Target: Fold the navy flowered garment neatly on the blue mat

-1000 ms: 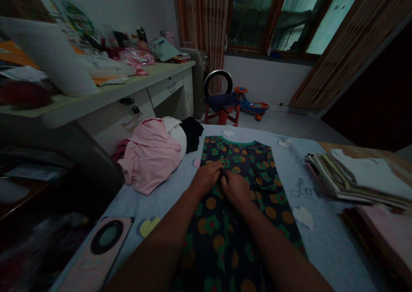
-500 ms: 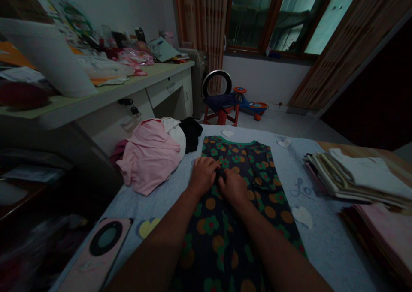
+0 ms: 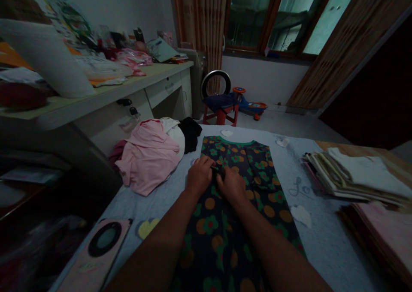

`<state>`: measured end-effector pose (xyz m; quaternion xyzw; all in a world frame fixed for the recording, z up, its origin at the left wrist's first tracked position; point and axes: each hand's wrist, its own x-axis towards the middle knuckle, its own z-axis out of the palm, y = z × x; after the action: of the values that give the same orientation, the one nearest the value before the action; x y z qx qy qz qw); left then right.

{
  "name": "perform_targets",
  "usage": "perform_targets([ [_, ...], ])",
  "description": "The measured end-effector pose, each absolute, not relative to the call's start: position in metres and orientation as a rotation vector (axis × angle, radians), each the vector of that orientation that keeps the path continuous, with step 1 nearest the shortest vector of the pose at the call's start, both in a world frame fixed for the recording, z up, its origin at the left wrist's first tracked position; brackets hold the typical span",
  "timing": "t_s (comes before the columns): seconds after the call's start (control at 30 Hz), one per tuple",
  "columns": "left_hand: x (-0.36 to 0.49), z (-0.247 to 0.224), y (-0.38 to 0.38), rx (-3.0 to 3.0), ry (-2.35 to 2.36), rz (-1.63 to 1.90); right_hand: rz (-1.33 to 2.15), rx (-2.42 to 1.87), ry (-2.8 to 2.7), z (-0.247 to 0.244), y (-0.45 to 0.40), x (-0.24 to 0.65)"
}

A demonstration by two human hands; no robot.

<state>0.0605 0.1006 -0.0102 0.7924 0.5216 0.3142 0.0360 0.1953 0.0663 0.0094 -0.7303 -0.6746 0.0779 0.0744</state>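
Observation:
A dark long garment with orange and green flowers (image 3: 212,225) lies flat on a pale blue bedsheet (image 3: 325,236), its green-trimmed neckline away from me. My left hand (image 3: 199,176) and my right hand (image 3: 231,187) rest side by side on its upper middle, fingers gathered on a fold of the fabric. Beside my left hand lies a crumpled pink garment (image 3: 147,157), with a white garment (image 3: 175,137) and a black garment (image 3: 190,133) behind it. The fabric under my palms is hidden.
Folded clothes (image 3: 354,176) are stacked at the bed's right, above a pink folded pile (image 3: 386,236). A pink mat with a black ring (image 3: 104,240) lies at the near left. A cluttered white desk (image 3: 96,90) runs along the left; a red stool (image 3: 222,114) stands beyond the bed.
My left hand has shifted slightly left and its fingers have drawn closer on the fold. My head view has drifted a little; the garment lies as before.

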Motion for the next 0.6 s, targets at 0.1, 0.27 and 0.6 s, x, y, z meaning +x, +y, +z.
perform_targets([
  [0.1,0.0617,-0.0103,0.1004,2.334,1.56,1.014,0.241,-2.218,-2.026,0.01,0.0679,0.195],
  [0.27,0.0606,-0.0114,0.1041,2.227,1.45,1.108,0.252,-2.204,-2.024,0.0074,0.0674,0.195],
  [0.6,0.0561,-0.0122,0.1041,2.247,1.418,1.059,0.176,-2.058,-2.046,0.0007,0.0657,0.1988],
])
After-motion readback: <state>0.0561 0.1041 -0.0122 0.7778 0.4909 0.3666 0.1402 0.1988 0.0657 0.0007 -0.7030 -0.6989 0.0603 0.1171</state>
